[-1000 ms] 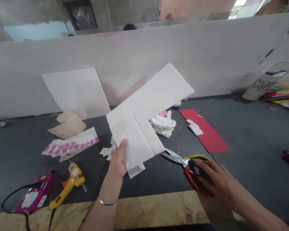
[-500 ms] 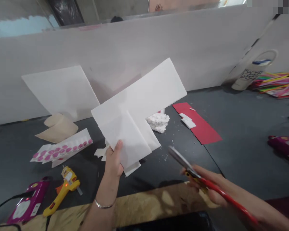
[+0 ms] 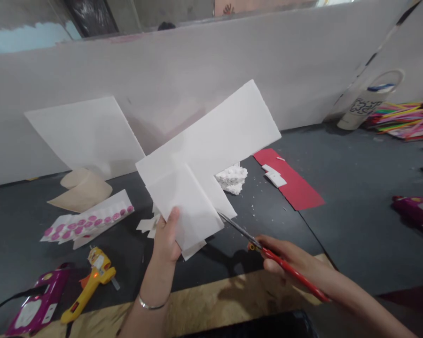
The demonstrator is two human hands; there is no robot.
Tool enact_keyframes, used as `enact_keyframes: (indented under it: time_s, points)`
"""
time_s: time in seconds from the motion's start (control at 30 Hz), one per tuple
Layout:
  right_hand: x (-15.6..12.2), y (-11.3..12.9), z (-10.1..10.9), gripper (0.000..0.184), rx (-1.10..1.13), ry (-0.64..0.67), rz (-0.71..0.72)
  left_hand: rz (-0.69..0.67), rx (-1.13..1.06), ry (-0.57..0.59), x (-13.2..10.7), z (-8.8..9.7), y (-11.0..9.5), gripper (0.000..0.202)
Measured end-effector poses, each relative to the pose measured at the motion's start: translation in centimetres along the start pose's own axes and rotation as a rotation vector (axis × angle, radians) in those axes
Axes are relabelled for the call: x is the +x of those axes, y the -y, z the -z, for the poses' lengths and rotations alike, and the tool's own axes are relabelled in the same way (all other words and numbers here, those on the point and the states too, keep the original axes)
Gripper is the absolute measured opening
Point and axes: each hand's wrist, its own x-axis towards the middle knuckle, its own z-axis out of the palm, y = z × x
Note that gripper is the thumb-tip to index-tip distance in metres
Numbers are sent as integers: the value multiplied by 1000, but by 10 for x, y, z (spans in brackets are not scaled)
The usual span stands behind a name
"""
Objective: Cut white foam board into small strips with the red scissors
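My left hand (image 3: 168, 237) grips a stack of white foam sheets by its lower edge, with the thumb on top. A smaller square sheet (image 3: 186, 206) lies over a long rectangular sheet (image 3: 229, 126) that slants up to the right. In my right hand (image 3: 289, 263) is a pair of scissors (image 3: 239, 228) with red handles. The blade tips reach the right edge of the square sheet. Whether the blades touch or merely overlap it I cannot tell. The fingers partly hide the scissor handles.
Behind the sheets lies a crumbly white foam lump (image 3: 232, 178). Red card (image 3: 291, 180) with white scraps is to the right. On the left are a yellow glue gun (image 3: 91, 281), a purple device (image 3: 38, 300) and pink-dotted strips (image 3: 88, 223). A bottle (image 3: 363, 108) stands at back right.
My right hand has brought the scissors left to the edge of the white sheets, and the blades have closed in on it. The left hand and sheets have barely shifted.
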Motion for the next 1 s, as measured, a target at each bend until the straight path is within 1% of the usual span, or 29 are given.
enact_keyframes:
  time_s: [0.1, 0.23, 0.37, 0.43, 0.57, 0.8, 0.87, 1.0]
  points:
    - [5, 3, -7, 52, -4, -13, 15, 27, 15, -17, -1, -2, 0, 46]
    - [13, 6, -21, 42, 138, -32, 45, 27, 26, -10, -5, -7, 3, 51]
    - [26, 7, -34, 39, 234, -115, 67, 47, 60, 27, -11, -12, 8, 53]
    - [33, 7, -37, 38, 230, -161, 78, 43, 59, 37, -12, -13, 10, 53]
    - [42, 9, -41, 34, 177, -204, 104, 41, 31, 37, -11, -12, 6, 51]
    - [43, 17, -47, 40, 152, -263, 124, 64, 20, 31, -11, -11, 4, 55]
    - [43, 16, -48, 41, 119, -282, 148, 65, 22, 24, -12, -11, 5, 53]
    - [42, 13, -50, 40, 60, -314, 167, 69, 17, 49, -12, -11, 6, 51]
